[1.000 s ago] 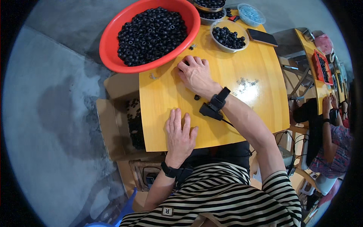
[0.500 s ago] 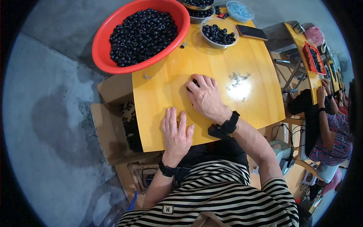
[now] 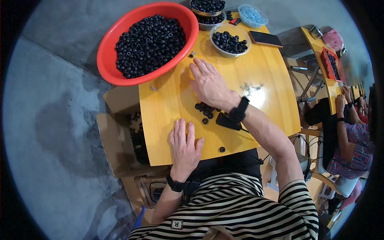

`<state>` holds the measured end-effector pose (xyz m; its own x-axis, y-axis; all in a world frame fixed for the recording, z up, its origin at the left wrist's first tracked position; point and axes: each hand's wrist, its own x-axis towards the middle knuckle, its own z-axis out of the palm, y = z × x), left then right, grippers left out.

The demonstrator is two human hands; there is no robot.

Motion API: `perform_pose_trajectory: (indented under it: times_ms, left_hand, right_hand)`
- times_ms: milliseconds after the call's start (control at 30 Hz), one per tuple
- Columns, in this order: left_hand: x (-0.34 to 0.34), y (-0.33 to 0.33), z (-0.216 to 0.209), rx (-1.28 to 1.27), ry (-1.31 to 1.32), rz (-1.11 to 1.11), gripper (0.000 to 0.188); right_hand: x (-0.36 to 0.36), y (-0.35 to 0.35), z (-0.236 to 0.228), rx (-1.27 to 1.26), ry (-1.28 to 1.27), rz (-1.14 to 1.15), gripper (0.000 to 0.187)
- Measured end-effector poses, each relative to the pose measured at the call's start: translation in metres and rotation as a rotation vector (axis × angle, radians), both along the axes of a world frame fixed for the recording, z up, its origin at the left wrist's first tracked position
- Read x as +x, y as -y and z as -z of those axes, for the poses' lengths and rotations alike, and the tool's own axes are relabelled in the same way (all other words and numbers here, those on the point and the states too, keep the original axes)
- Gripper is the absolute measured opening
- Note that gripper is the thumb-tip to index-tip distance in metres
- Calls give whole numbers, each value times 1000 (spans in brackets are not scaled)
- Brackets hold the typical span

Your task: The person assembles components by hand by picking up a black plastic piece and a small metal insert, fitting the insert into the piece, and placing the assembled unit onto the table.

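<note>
Rings: small black rings (image 3: 205, 109) lay in a loose cluster on the table, just beside the right wrist; one more (image 3: 222, 149) sat alone near the front edge.
Table: yellow top (image 3: 264, 80), its edges bent by the lens; the near edge met the striped shirt (image 3: 232, 212).
Basin: red basin (image 3: 108, 60) at the far left corner, heaped with black rings and hanging partly off the table.
Box: open cardboard box (image 3: 110, 132) on the floor to the left; its dark contents were hard to make out.
Right hand: right hand (image 3: 210, 86) reached forward, palm down and flat on the table, fingers straight and slightly spread, tips pointing toward the basin; it pinched nothing.
Left hand: left hand (image 3: 185, 146) lay flat near the front edge, fingers extended and close together, thumb out to the side, holding nothing.
Bowls: clear bowl (image 3: 230, 40) of rings ahead of the right hand; metal bowl (image 3: 208, 6) behind it cut off by the top of the view.
Phone: dark phone (image 3: 266, 39) beside the clear bowl.
Wrists: black band on each wrist; a black piece (image 3: 227, 121) hung from the right one, its kind unclear.
</note>
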<state>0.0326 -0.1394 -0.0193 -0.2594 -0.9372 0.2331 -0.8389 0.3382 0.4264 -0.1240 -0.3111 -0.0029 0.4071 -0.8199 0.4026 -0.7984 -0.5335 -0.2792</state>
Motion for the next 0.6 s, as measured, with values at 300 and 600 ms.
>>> perform_pose_trajectory:
  times_ms: [300,600]
  left_hand:
    - [3,0,0,55,28,-3,56]
    - [-4,1,5,20,8,9,53]
  right_hand:
    - [9,56,43,-41,-183,-3,50]
    - [-9,25,22,41,-91,-80,21]
